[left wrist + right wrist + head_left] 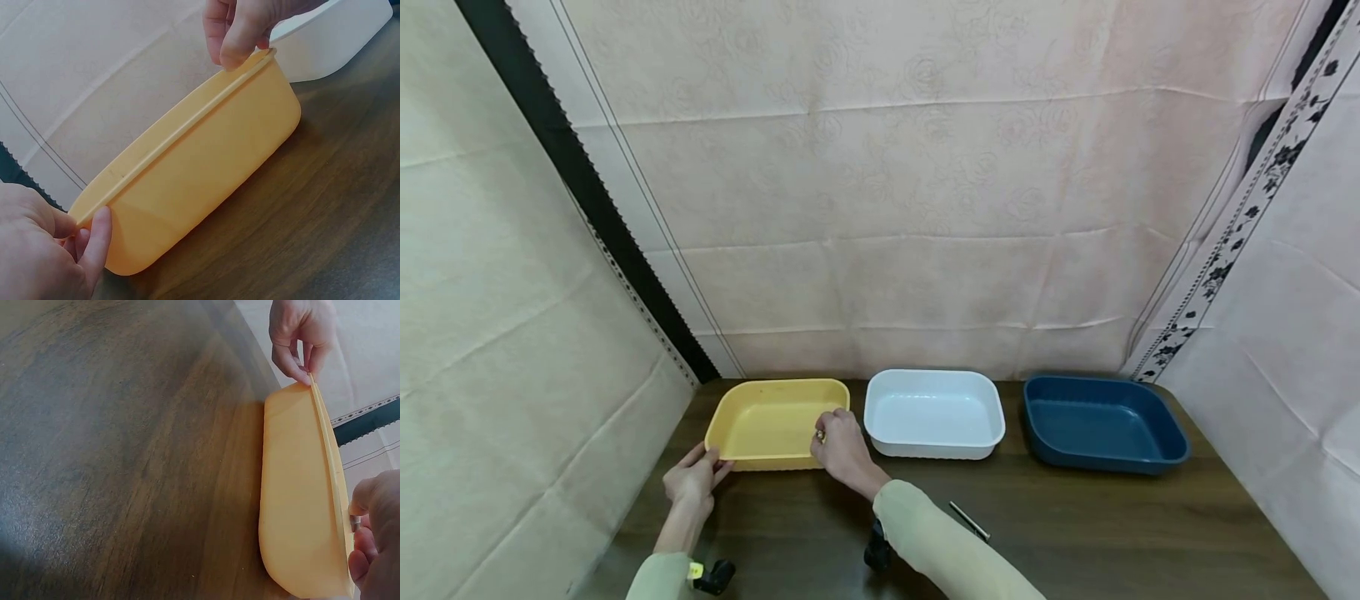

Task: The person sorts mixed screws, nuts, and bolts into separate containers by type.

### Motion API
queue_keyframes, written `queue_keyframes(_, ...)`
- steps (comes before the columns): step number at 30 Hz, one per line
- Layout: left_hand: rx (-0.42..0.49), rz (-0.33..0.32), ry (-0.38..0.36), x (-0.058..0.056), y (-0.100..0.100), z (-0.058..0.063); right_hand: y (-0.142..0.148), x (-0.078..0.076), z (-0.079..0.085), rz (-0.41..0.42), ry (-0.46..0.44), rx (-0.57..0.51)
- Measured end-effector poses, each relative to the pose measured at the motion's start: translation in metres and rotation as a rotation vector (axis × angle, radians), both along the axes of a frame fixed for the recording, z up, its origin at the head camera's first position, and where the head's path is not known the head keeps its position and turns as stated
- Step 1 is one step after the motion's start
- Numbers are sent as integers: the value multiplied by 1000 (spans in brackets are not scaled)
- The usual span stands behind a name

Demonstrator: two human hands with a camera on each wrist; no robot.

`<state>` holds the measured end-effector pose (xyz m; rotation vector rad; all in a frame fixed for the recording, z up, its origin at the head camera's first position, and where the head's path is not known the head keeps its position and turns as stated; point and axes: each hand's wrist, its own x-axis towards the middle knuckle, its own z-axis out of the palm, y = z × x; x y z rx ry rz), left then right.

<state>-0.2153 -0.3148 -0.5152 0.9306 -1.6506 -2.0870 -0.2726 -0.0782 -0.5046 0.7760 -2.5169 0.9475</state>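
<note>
Cloth: pale sheets (925, 167) with faint folds stand behind and at both sides of the fingers.
Table: a brown wood surface (1075, 533) lies under both hands.
Yellow tray: this tray (767, 421) stands on the table, between the fingers of the two hands.
Left hand: the hand (691, 479) pinches the tray's rim at its near left corner, thumb against fingers.
Right hand: the hand (846, 450) is at the tray's near right corner; its curled fingers pinch a small metal piece (355, 522), too small to name.
White tray: it (934, 446) stands just to the right of the right fingers.
Blue tray: it (1105, 425) is farther right from these fingers.
Metal rod: it (970, 520) lies nearer than the white tray, rightward of the right fingers.
</note>
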Motion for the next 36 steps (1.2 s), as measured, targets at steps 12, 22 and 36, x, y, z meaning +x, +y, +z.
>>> queue_keyframes(12, 7, 2, 7, -2, 1, -1, 10, 5, 8, -2, -46, -27)
queue_keyframes(22, 7, 12, 9, -1, 4, 2, 22, 14, 8, 5, -39, -71)
queue_keyframes(36, -1, 7, -3, 0, 2, 0, 62, 43, -8, 47, -25, -209)
